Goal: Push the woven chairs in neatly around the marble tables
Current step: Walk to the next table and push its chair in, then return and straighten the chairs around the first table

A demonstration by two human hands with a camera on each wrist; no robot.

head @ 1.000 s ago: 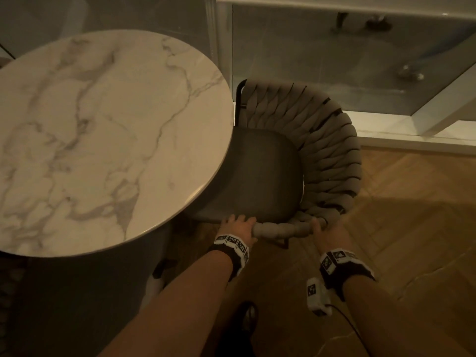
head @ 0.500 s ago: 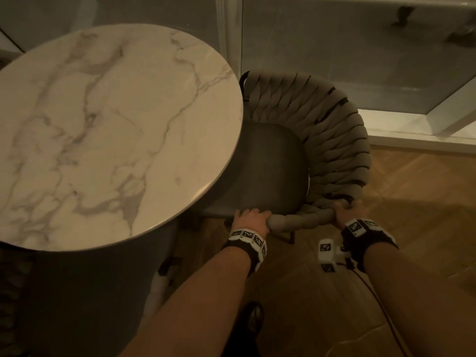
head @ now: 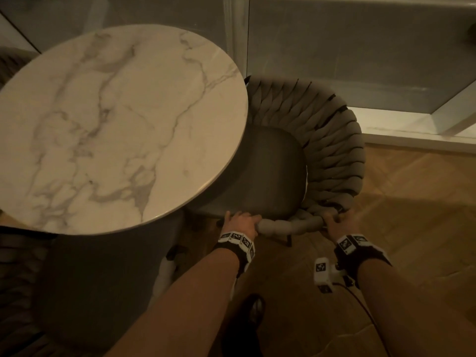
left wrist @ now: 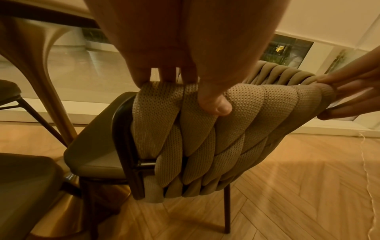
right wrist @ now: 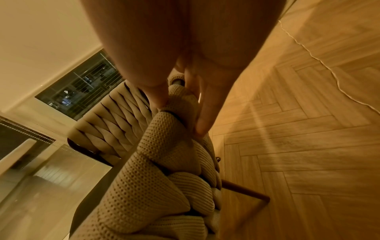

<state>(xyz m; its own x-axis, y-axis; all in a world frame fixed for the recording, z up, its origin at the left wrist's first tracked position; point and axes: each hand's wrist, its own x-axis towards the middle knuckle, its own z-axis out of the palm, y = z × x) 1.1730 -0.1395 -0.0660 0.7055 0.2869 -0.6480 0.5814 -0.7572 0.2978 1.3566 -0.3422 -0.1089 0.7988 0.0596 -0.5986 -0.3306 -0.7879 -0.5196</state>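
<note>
Both hands grip the top rail of the woven chair (head: 332, 155): the left hand (head: 240, 222) curls over the rail's end nearest the marble table (head: 116, 124), thumb pressed into the knitted straps, and the right hand (head: 336, 222) closes round the rail where the backrest begins to curve away. The chair's seat (head: 268, 173) is already partly under the tabletop's right edge, its curved back facing the window frame (head: 412, 132). Pushed harder on one side, the chair could pivot and finish crooked. Its padded strapping may give under the fingers and blunt control. A dark metal leg (left wrist: 226, 209) might catch or scrape on the herringbone floor (head: 412, 202), or the frame might knock the table's pedestal (left wrist: 53, 91).
</note>
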